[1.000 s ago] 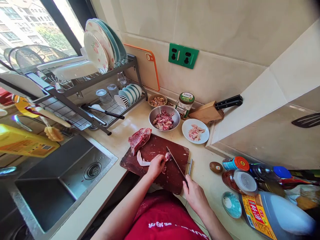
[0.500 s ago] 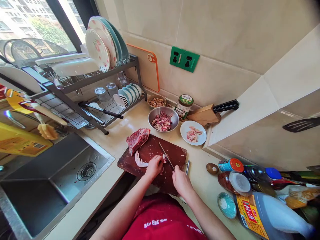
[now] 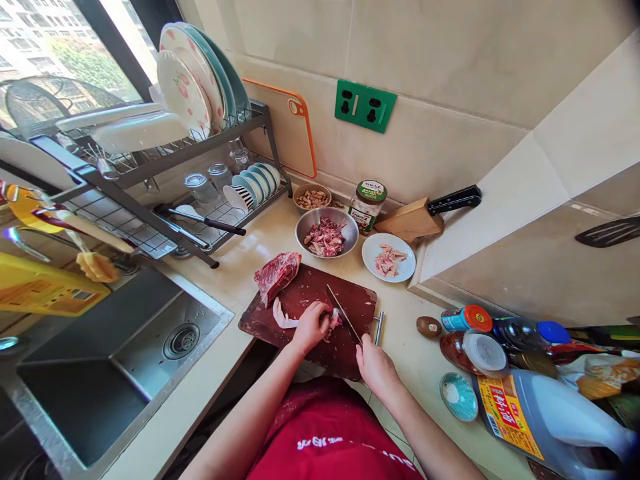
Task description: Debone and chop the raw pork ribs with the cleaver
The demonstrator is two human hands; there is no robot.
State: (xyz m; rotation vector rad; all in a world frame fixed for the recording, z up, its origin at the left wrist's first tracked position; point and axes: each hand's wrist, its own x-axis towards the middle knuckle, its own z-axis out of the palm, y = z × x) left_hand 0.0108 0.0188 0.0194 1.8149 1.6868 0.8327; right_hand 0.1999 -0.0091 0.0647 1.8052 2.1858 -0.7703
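My right hand (image 3: pixel 376 363) is closed round the handle of a kitchen knife (image 3: pixel 344 313), whose blade points away from me over the dark red cutting board (image 3: pixel 310 287). Just left of the blade, my left hand (image 3: pixel 314 327) presses with bent fingers on a small piece of meat (image 3: pixel 334 321). Its fingers partly cover that piece. A pale strip of fat (image 3: pixel 283 317) lies left of the left hand. At the board's far left corner rests a large chunk of raw red meat (image 3: pixel 277 277). Small scraps are scattered over the board.
Behind the board stand a metal bowl of cut meat (image 3: pixel 353 233), a bowl of brown pieces (image 3: pixel 313 198) and a white plate with pale pieces (image 3: pixel 370 263). A sink (image 3: pixel 165 380) and dish rack (image 3: pixel 200 160) are on the left. Bottles and a kiwi (image 3: pixel 429 327) line the right.
The knife and both hands have shifted slightly right in the picture, and the camera view has tilted a little. The left hand stays on the meat and the right keeps its hold on the knife.
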